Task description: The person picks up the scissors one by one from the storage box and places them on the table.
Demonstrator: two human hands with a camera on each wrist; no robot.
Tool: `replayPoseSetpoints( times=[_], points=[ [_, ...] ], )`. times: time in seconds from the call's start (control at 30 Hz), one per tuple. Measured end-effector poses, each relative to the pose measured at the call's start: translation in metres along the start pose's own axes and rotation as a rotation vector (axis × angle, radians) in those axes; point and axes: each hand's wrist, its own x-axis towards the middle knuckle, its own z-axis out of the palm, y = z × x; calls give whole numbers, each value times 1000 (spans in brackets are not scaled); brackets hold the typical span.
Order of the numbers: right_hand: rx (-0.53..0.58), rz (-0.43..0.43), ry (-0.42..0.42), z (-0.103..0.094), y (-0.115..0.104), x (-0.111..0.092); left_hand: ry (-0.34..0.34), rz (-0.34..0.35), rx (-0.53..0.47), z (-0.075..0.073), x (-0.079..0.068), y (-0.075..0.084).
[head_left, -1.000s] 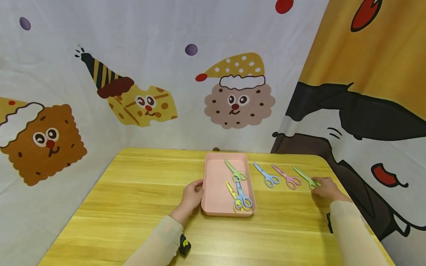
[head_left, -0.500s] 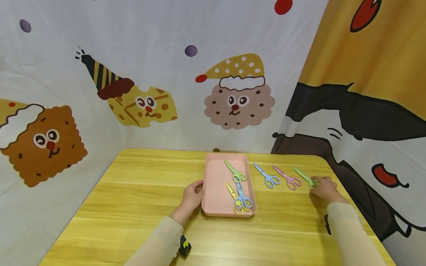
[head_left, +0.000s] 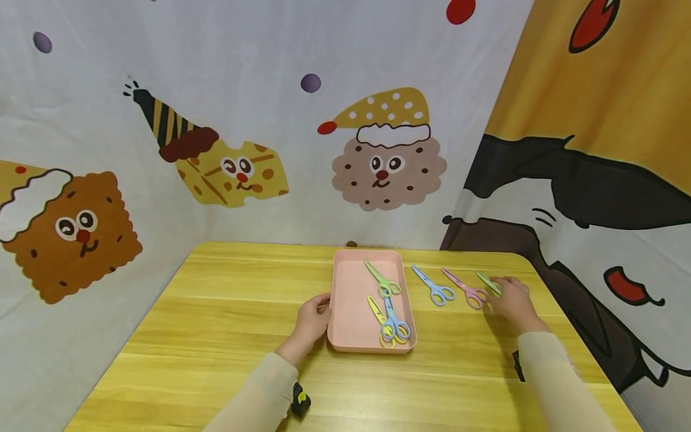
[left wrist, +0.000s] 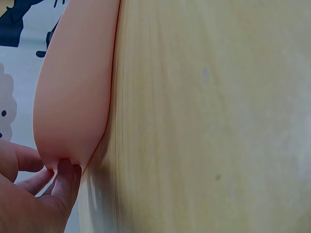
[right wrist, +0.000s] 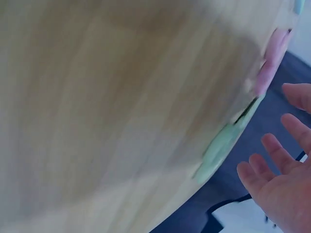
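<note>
My left hand [head_left: 312, 318] holds the left wall of a pink tray [head_left: 345, 333]; in the left wrist view its fingertips [left wrist: 63, 177] pinch the tray's corner. Inside the tray lie green scissors [head_left: 382, 281], and blue scissors [head_left: 391, 313] partly covering yellow scissors [head_left: 375, 308]. My right hand [head_left: 514, 303] hovers over green scissors [head_left: 488, 282] on the table, hiding their handles in the head view. The right wrist view shows that hand's fingers spread and apart from the scissors. Pink scissors [head_left: 464, 288] lie just left of it, then blue scissors [head_left: 432, 286].
The wooden table [head_left: 243, 282] stretches left of the tray and toward the front. A printed curtain [head_left: 259, 48] hangs behind the table and along both sides, close to its back edge.
My right hand has shifted left, off the end of the green scissors' handles and toward the pink scissors. The green scissors stay on the table. Left hand and tray hold still.
</note>
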Motion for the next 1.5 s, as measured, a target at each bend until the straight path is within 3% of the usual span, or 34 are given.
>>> replayPoseSetpoints(
  times=[0.6,0.83,1.13,1.4,1.5],
  points=[
    [35,-141,-24,12,-53,11,-7,5,-15,-1,0,-1],
    [56,-156,-73,19,-62,12,-11,12,-19,-1,-1,0],
    [37,-183,-53,22,-80,13,-15,10,-27,-2,-2,2],
    [63,-118,-124,26,-94,14,-5,19,-15,-1,-2,1],
    [92,-159,-119,28,-100,14,-1,29,-10,0,-2,2]
  ],
)
